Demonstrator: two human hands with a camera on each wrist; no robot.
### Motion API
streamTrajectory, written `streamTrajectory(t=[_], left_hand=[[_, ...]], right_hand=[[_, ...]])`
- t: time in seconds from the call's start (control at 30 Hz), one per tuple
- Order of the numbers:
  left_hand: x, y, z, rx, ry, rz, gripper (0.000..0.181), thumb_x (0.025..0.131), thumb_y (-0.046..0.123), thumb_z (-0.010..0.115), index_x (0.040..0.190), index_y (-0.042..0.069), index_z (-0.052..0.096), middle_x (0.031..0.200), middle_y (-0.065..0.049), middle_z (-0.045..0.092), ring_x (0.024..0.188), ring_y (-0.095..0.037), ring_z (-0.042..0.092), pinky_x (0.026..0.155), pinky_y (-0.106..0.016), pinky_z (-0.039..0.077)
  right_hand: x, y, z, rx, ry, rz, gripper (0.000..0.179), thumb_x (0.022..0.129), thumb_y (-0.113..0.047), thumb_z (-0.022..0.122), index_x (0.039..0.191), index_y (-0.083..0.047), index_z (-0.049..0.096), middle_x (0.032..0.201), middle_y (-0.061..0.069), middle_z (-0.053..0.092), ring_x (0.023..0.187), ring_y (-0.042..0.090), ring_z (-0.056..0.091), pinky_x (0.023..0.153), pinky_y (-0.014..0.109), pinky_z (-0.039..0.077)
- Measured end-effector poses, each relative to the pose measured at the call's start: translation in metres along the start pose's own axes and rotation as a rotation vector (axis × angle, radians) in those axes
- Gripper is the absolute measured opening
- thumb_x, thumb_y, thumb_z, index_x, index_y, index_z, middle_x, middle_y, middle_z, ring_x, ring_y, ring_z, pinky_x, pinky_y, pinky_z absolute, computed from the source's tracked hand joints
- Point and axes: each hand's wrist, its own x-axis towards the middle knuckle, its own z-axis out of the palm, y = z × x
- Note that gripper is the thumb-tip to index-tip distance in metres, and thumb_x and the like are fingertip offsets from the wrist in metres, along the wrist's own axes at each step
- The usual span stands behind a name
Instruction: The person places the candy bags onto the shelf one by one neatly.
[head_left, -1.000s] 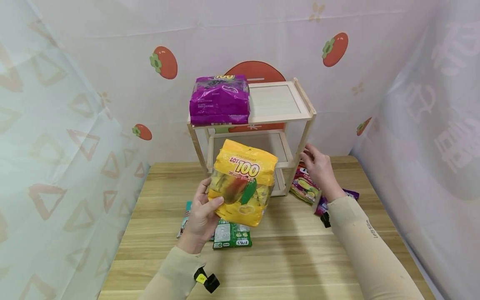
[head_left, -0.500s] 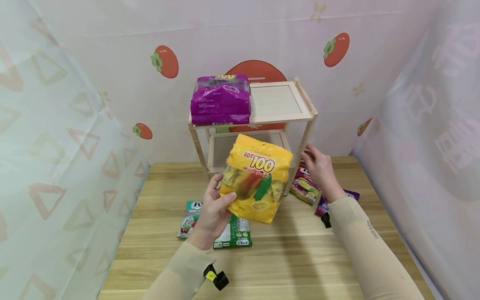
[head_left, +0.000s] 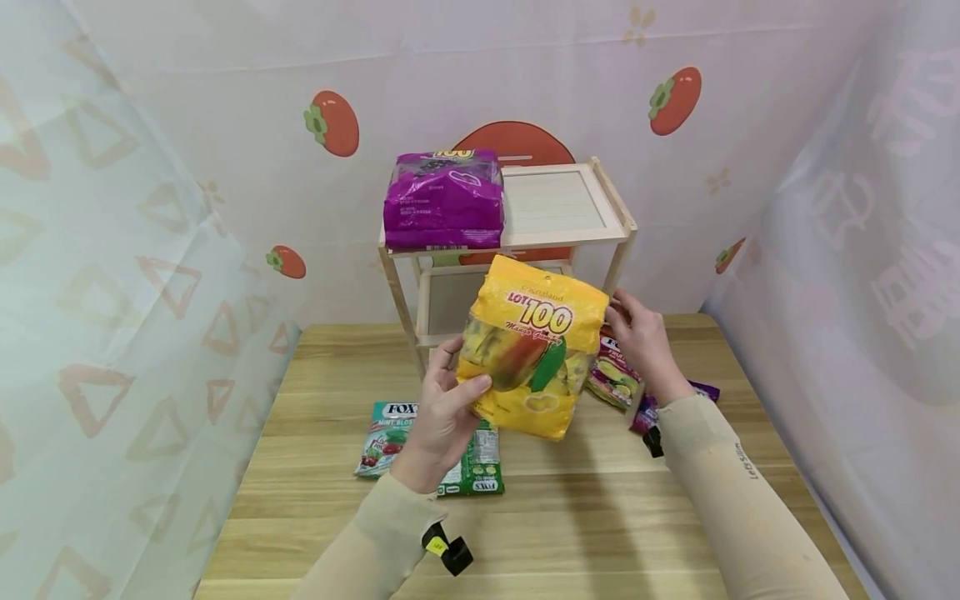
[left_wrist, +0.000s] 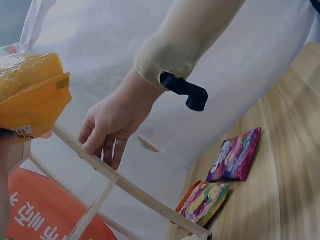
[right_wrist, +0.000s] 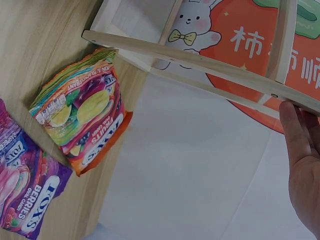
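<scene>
My left hand (head_left: 442, 421) grips a yellow bag of mango gummies (head_left: 532, 346) by its lower left edge. The bag is raised in front of the wooden shelf rack (head_left: 618, 262), its printed front toward the head camera. In the left wrist view the yellow bag (left_wrist: 35, 95) shows at the left edge. My right hand (head_left: 641, 337) holds the rack's right front post, partly behind the bag's corner in the head view. In the left wrist view the right hand (left_wrist: 117, 122) has thumb and fingers at the post. A purple gummy bag (head_left: 442, 200) lies on the top shelf's left side.
A teal candy bag (head_left: 378, 450) and a green candy bag (head_left: 480, 471) lie on the table at front left. Right of the rack are a fruit candy bag (right_wrist: 85, 110) and a purple berry candy bag (right_wrist: 30, 180). Printed cloth walls enclose the table (head_left: 562, 517).
My left hand has carried the yellow mango gummy bag to the right and slightly up, uncovering more of the teal bag. The right hand has stayed at the post.
</scene>
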Motion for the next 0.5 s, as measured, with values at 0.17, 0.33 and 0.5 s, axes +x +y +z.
streamTrajectory(t=[0.17,0.33,0.5], left_hand=[[0.005,-0.001,0.010,-0.007,-0.013,0.018,0.055,0.095,-0.006,0.058,0.143,0.016,0.042,0.136,-0.008,0.054,0.118,-0.022,0.058,0.097,-0.033,0.057],[0.012,0.000,0.021,-0.032,-0.015,0.032,0.053,0.095,-0.007,0.057,0.141,0.017,0.044,0.134,-0.007,0.055,0.116,-0.022,0.059,0.095,-0.032,0.058],[0.018,0.003,0.031,-0.046,0.002,0.047,0.052,0.095,-0.004,0.059,0.140,0.017,0.044,0.135,-0.009,0.057,0.115,-0.022,0.061,0.094,-0.033,0.059]], right_hand=[[-0.001,0.002,0.001,-0.049,0.044,-0.031,0.043,0.112,-0.021,0.043,0.147,0.003,0.047,0.131,0.030,0.063,0.113,0.042,0.066,0.095,0.053,0.057],[-0.001,0.003,0.000,-0.117,0.086,-0.057,0.036,0.111,-0.025,0.044,0.131,0.002,0.058,0.119,0.027,0.068,0.104,0.041,0.066,0.093,0.057,0.055],[-0.001,0.003,0.000,-0.117,0.088,-0.060,0.035,0.111,-0.026,0.047,0.129,0.001,0.059,0.121,0.028,0.068,0.110,0.044,0.065,0.094,0.059,0.054]])
